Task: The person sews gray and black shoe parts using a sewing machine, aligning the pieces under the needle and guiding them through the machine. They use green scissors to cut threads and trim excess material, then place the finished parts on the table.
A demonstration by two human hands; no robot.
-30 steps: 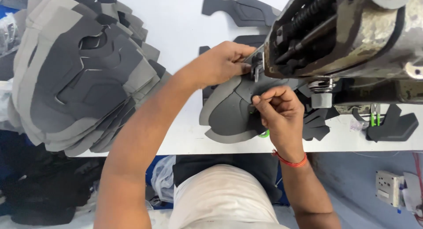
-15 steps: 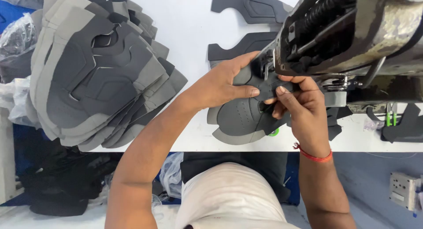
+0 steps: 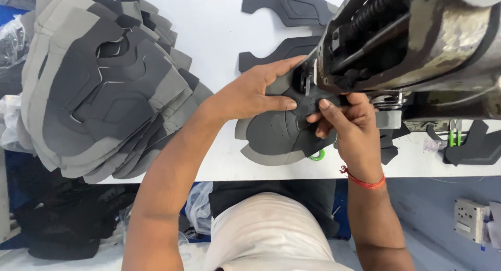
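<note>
Shoe upper piece (image 3: 274,138), grey perforated sheet with curved lobes, lies at the near edge of the white table (image 3: 219,36), its top tucked under the sewing machine head (image 3: 412,41). Left hand (image 3: 250,93) lies flat on the piece, fingers spread, thumb pressing the dark panel beside the presser foot (image 3: 305,83). Right hand (image 3: 347,119) pinches the piece's dark edge between thumb and fingers just below the machine head. Tight there: the machine overhangs both sets of fingertips, little room above. A green ring (image 3: 317,156) peeks out under the piece's near rim. Left side crowded: a fanned stack of grey uppers (image 3: 99,88) overhangs the table edge, near the left forearm. Open white surface between stack and hands. Dark flat cut pieces (image 3: 284,2) lie at the far side, more at right by the machine base (image 3: 477,146). Red thread bracelet (image 3: 362,179) on the right wrist.
</note>
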